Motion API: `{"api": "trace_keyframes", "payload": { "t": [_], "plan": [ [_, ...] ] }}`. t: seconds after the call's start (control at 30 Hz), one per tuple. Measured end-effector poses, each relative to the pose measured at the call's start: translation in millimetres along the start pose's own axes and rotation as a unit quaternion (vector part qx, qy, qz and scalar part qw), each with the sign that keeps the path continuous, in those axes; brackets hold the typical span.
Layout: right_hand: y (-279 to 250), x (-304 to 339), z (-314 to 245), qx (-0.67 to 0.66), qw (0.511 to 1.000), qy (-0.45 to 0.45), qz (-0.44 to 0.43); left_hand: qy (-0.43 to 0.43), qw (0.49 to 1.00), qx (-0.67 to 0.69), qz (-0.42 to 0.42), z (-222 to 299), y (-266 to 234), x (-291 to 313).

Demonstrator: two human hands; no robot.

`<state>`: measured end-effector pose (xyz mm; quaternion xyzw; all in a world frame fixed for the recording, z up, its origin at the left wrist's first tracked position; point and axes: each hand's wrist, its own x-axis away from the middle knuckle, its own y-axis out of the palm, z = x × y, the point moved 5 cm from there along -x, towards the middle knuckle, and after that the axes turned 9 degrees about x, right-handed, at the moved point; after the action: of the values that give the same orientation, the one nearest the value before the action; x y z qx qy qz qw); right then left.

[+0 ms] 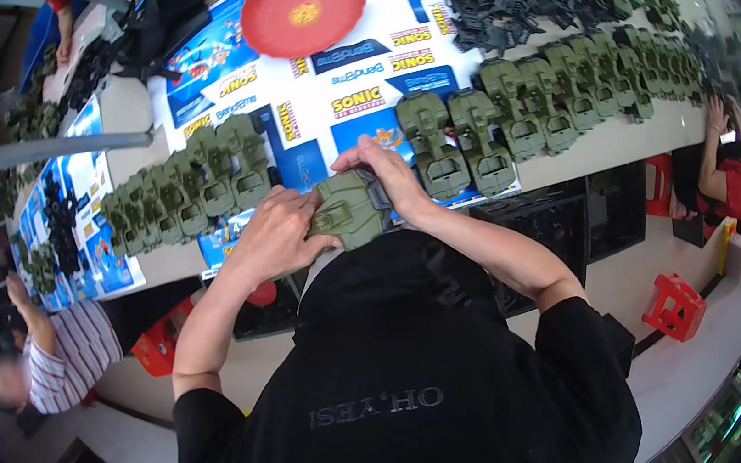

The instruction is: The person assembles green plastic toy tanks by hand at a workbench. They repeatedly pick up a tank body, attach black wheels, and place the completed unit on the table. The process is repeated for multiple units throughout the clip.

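At the table's near edge, close to my body, I hold an olive-green plastic toy vehicle body [348, 212] between both hands. My left hand [278, 234] grips its left side, thumb along the near edge and fingers bent over the far side. On its far right side lies my right hand [385, 176], fingers curved over it and partly hidden. A dark grey part [379, 192] shows by the right palm. Just right of my hands stand similar green bodies [432, 142] in a row, and another row of green bodies [211, 170] runs off to the left.
Colourful printed sheets [312, 104] cover the table, with a red scalloped plate [303, 9] on them. A heap of black parts [518, 9] lies at the far right. Red stools [674, 306] stand on the floor. Co-workers sit at both sides, one in a striped shirt [73, 352].
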<state>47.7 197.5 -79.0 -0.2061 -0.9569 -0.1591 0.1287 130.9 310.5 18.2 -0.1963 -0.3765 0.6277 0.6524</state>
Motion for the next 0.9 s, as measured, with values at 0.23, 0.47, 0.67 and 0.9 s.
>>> {"api": "trace_keyframes", "payload": {
  "t": [0.23,0.47,0.67,0.9],
  "plan": [
    [-70,-21,4,0.309,0.929,-0.095,0.178,-0.222,0.965,0.141,0.009,-53,62,-31],
    [-195,-31,-41,0.388,0.855,-0.144,0.311,-0.365,0.914,0.168,0.055,-111,113,-66],
    [-275,-96,-52,0.552,0.717,-0.086,0.416,-0.307,0.877,0.360,0.088,-86,134,-98],
    [-285,-149,-17,0.631,0.653,0.119,0.401,-0.347,0.847,0.382,0.124,-110,135,-79]
  ]
}}
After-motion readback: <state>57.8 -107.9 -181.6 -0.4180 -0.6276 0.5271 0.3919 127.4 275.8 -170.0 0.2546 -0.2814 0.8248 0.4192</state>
